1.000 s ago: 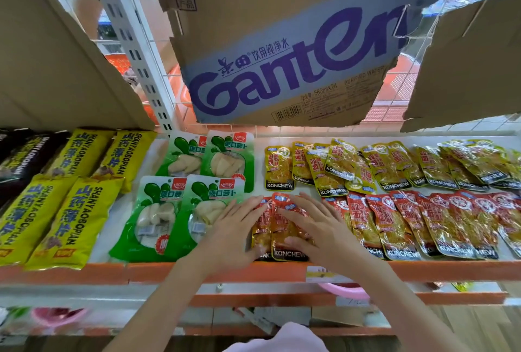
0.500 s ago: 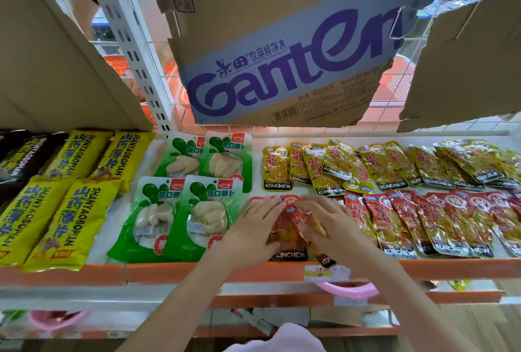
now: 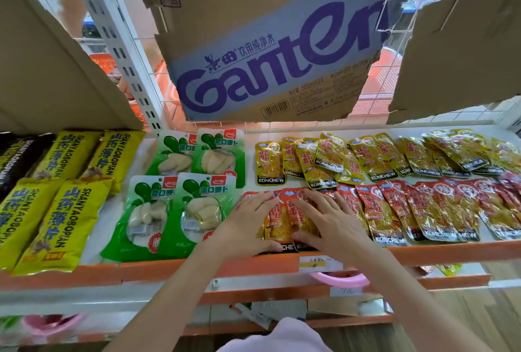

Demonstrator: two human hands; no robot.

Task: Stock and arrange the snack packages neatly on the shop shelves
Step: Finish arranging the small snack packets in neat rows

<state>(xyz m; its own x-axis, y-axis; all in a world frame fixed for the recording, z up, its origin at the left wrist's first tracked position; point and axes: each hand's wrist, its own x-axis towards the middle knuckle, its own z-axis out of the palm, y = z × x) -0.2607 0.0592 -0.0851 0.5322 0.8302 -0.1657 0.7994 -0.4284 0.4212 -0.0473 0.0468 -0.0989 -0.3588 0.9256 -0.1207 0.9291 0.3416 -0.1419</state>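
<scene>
Left hand: (image 3: 248,224) flat, fingers spread and straight, palm down on the left red packet (image 3: 272,220) at the shelf front; thumb along the packet's lower edge.
Right hand: (image 3: 324,219) flat, fingers spread, pressing on the neighbouring red packet (image 3: 300,219); thumb at its lower edge, nothing pinched.
Red packets: two side by side, touching, at the left end of the front row of red snack packets (image 3: 423,210); lower ends marked KONCHEW sit against the orange shelf lip (image 3: 169,267).
Rear row: yellow snack packets (image 3: 352,159), overlapping and tilted, running right behind the red row.
Left of hands: four green radish packs (image 3: 180,205) in two rows, just beside the left hand.
Far left: yellow long bags (image 3: 64,222), then dark bags (image 3: 14,159) at the frame edge.
Above: torn cardboard box panel (image 3: 267,55) printed Ganten, hanging over the shelf back.
Below lip: price tag (image 3: 320,262); pink basin rim (image 3: 341,281) on the lower level.
</scene>
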